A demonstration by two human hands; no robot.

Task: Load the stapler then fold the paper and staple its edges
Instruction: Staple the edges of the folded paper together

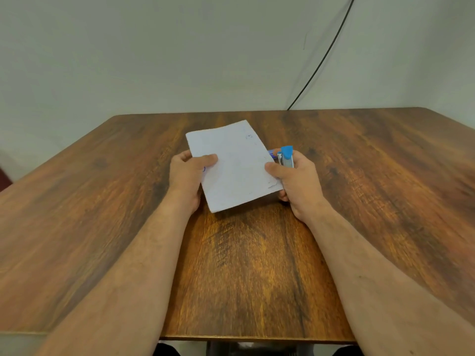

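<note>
A folded white paper is held above the middle of the wooden table, tilted a little. My left hand pinches its left edge, thumb on top and fingers underneath. My right hand grips a small blue and silver stapler at the paper's right edge, thumb lying on the sheet. The stapler's nose sits against that edge, and its jaws are hidden by the hand and the paper. A bit of purple shows just behind the stapler; I cannot tell what it is.
A black cable runs down the pale wall to the table's back edge at the right. The table's front edge lies close below my forearms.
</note>
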